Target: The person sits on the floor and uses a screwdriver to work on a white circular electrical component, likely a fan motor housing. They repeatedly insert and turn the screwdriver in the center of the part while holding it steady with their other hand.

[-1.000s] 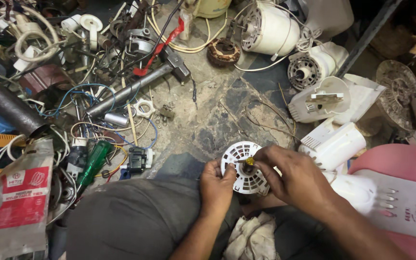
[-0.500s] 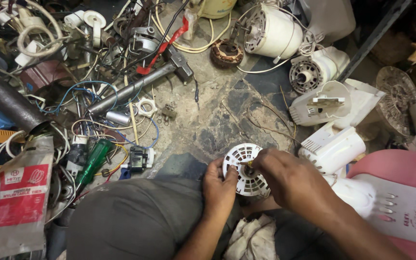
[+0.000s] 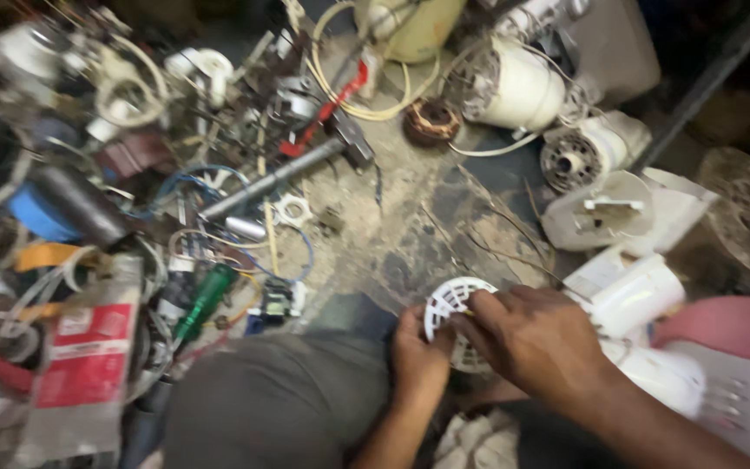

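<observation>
Head view, looking down at a cluttered workshop floor (image 3: 427, 234). The white vented motor cover (image 3: 455, 306), a round slotted plastic disc, sits low in the frame just beside the person's knee, held between both hands above the floor. The left hand (image 3: 418, 360) supports it from the lower left, its fingers (image 3: 410, 326) curled and clamped on the rim. The right hand (image 3: 536, 339) lies across the disc's right half and hides much of it; its fingers are drawn together near the centre around what seems a small yellowish tip, too blurred to identify.

By its look, the cover is light, thin and stiff, with narrow ribs between the slots that would likely crack under a hard squeeze or twist. The solid outer rim appears the safest place to take hold, with pressure spread along the edge; the ribbed middle is best left unloaded. The smooth plastic may slip in dusty fingers.

Around it: a green-handled screwdriver (image 3: 204, 301) to the left, a grey metal tube (image 3: 271, 180) above, a copper-wound stator (image 3: 431, 122) near the top, and white fan motor housings (image 3: 514, 87) at the upper right.
</observation>
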